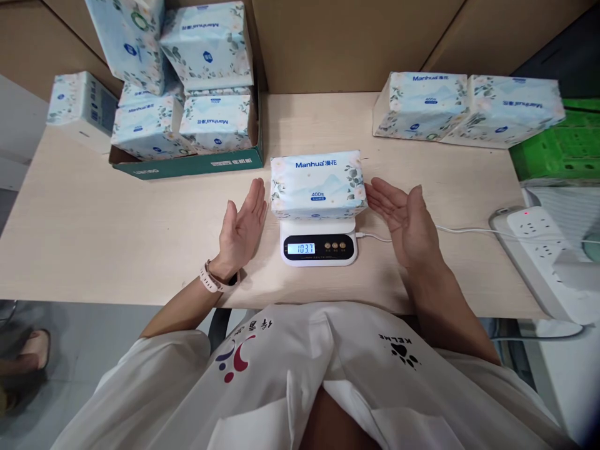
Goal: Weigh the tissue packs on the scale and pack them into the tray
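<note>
A pale blue floral tissue pack (317,183) lies on a small white digital scale (319,248) whose lit display reads 1037. My left hand (244,226) is open, palm facing the pack, a short gap from its left end. My right hand (404,219) is open too, palm turned inward, fingertips almost at the pack's right end. Neither hand holds anything. A pale watch sits on my left wrist.
A green-edged cardboard box (187,165) with several tissue packs stands at the back left, one loose pack (80,107) beside it. Two more packs (469,107) lie at the back right. A white power strip (539,250) and the scale's white cable (469,230) lie right. A green crate (562,147) is beyond.
</note>
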`<state>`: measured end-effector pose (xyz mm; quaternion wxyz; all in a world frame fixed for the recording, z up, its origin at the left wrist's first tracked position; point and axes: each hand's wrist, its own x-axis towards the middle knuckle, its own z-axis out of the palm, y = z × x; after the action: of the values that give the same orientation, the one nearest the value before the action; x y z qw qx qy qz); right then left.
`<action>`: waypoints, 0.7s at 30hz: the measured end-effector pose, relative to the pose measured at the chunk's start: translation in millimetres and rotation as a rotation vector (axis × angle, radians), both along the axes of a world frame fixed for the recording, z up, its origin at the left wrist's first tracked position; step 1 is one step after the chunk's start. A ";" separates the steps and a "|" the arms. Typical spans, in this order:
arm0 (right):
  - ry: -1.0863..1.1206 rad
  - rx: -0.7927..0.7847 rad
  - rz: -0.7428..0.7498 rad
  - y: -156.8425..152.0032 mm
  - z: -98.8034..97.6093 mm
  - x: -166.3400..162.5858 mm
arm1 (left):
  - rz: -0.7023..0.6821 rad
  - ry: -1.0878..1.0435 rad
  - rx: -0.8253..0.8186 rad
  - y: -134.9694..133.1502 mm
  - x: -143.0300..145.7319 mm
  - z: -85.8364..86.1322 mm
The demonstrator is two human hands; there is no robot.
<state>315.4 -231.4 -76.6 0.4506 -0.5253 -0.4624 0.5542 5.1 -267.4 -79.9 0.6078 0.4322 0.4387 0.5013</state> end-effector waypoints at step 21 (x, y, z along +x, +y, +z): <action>0.025 0.014 -0.031 -2.0 0.6 -1.8 | -0.027 -0.005 0.034 -1.2 -2.9 -3.5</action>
<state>313.6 -233.4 -76.0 0.4684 -0.5223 -0.4526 0.5504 2.2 -268.6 -83.4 0.6083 0.4472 0.4224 0.5015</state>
